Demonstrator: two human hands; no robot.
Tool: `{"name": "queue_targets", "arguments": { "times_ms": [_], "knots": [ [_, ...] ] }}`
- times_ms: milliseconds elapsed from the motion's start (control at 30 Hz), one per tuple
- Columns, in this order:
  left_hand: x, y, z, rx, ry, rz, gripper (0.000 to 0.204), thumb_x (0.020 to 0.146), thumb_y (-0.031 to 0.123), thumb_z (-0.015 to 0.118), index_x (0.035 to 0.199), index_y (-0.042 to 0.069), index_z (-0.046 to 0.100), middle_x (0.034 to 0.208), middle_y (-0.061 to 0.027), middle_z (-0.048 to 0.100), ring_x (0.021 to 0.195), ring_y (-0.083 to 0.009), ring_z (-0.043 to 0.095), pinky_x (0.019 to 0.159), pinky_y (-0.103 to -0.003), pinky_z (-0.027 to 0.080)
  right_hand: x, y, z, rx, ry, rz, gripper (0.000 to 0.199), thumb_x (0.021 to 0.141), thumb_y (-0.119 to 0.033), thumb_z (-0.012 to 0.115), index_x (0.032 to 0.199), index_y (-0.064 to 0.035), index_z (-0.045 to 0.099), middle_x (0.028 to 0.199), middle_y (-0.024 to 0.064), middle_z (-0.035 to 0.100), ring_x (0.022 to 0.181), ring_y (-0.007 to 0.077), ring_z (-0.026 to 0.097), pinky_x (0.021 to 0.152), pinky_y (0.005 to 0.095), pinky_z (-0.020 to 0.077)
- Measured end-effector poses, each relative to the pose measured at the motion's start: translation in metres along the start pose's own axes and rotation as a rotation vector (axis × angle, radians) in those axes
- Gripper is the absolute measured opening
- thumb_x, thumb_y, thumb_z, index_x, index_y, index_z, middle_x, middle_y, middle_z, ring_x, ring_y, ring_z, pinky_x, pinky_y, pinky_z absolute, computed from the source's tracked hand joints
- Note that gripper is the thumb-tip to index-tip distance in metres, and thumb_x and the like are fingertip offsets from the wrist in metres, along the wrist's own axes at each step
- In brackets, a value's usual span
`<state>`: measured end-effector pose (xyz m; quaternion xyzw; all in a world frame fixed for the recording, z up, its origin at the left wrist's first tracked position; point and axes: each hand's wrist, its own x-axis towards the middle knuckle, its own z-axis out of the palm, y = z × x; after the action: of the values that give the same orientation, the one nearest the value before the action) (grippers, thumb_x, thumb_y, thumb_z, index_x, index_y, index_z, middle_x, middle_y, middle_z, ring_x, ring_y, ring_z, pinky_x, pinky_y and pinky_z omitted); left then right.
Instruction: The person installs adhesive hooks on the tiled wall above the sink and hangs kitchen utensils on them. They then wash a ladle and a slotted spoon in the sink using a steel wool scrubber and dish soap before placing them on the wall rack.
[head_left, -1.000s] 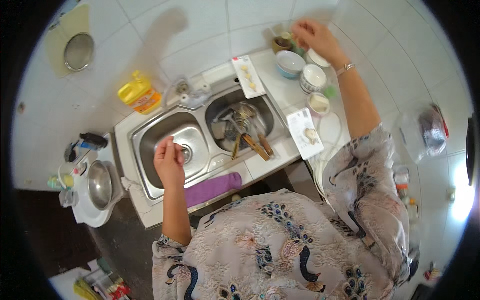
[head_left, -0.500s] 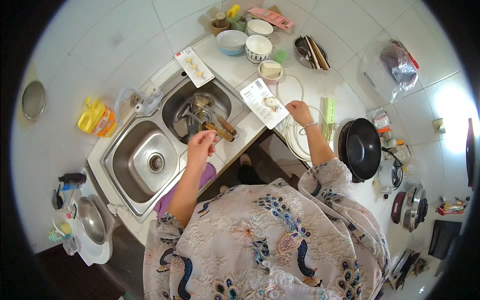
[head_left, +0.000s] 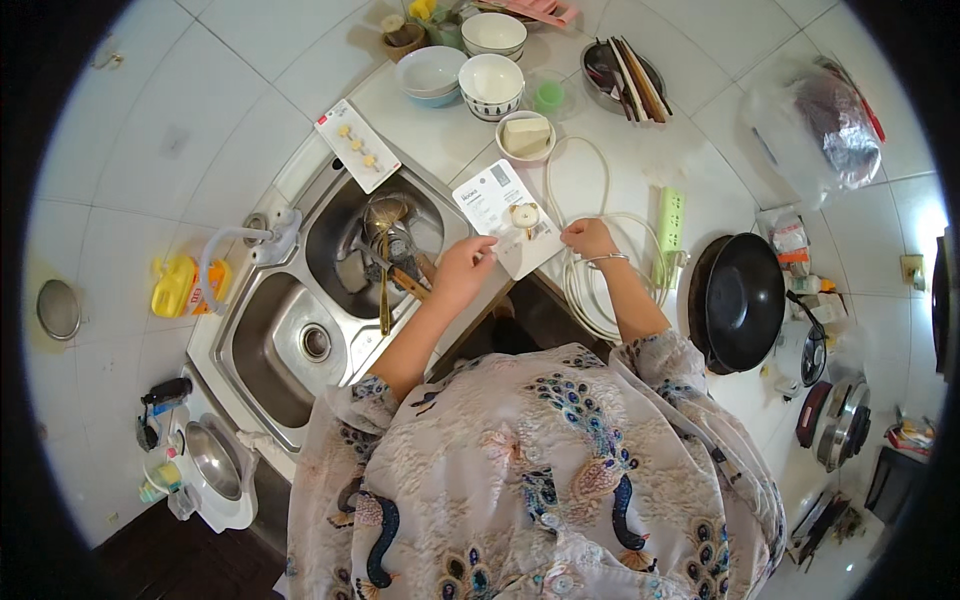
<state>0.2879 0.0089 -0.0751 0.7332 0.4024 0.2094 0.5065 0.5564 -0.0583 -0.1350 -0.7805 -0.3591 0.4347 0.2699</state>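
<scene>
A white blister card (head_left: pixel 490 205), with a small round gold-and-white hook behind its clear window, lies tilted over the counter's front edge. My right hand (head_left: pixel 590 238), with a bracelet at the wrist, pinches the card's right edge. At the opposite edge of the card, the fingertips of my left hand (head_left: pixel 468 270) are closed against it; the thumb side partly covers that edge. Another blister card (head_left: pixel 358 146), holding three small gold pieces, lies by the sink's back corner. Wooden-handled utensils (head_left: pixel 408 282) and a strainer (head_left: pixel 384 212) sit in the right sink basin (head_left: pixel 318 225).
Stacked bowls (head_left: pixel 491 82) and a bowl with a pale block (head_left: pixel 526 137) stand behind the card. To the right are a coiled white cable (head_left: pixel 575 290), a green power strip (head_left: pixel 670 220) and a black wok (head_left: pixel 745 300). A faucet (head_left: pixel 280 238) rises behind the left basin (head_left: pixel 270 340).
My left hand has come from over the sink utensils rightward to the card's left edge. The card and my right hand have shifted slightly nearer me. The view has turned a little.
</scene>
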Motion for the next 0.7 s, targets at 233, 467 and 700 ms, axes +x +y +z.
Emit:
{"name": "queue_targets", "arguments": {
  "times_ms": [233, 467, 700],
  "knots": [
    [0.027, 0.004, 0.017, 0.029, 0.089, -0.004, 0.024, 0.08, 0.018, 0.06, 0.096, 0.001, 0.061, 0.084, -0.0125, 0.061, 0.067, -0.0206, 0.058, 0.064, -0.031, 0.047, -0.012, -0.017, -0.007, 0.485, -0.298, 0.058, 0.01, 0.084, -0.012, 0.057, 0.089, -0.0024, 0.057, 0.078, 0.0027, 0.06, 0.065, 0.0108, 0.059, 0.055, 0.0216, 0.0477],
    [0.032, -0.003, 0.0, -0.329, 0.239, -0.245, 0.016, 0.085, 0.011, 0.056, 0.096, 0.0, 0.058, 0.073, -0.0011, 0.057, 0.062, -0.0076, 0.052, 0.056, -0.021, 0.041, -0.011, -0.042, -0.012, 0.579, -0.405, -0.005, 0.012, 0.086, -0.014, 0.057, 0.091, -0.0026, 0.056, 0.082, 0.0034, 0.059, 0.071, 0.0121, 0.059, 0.061, 0.0235, 0.048],
    [0.029, 0.023, -0.01, 0.223, 0.299, 0.025, 0.045, 0.074, 0.03, 0.066, 0.11, 0.005, 0.055, 0.101, -0.0136, 0.052, 0.083, -0.0258, 0.058, 0.071, -0.035, 0.047, -0.02, -0.036, 0.002, 0.614, -0.416, 0.021, 0.01, 0.086, -0.013, 0.057, 0.09, -0.0039, 0.055, 0.081, 0.0026, 0.058, 0.071, 0.0119, 0.058, 0.063, 0.0232, 0.0483]
  ]
}}
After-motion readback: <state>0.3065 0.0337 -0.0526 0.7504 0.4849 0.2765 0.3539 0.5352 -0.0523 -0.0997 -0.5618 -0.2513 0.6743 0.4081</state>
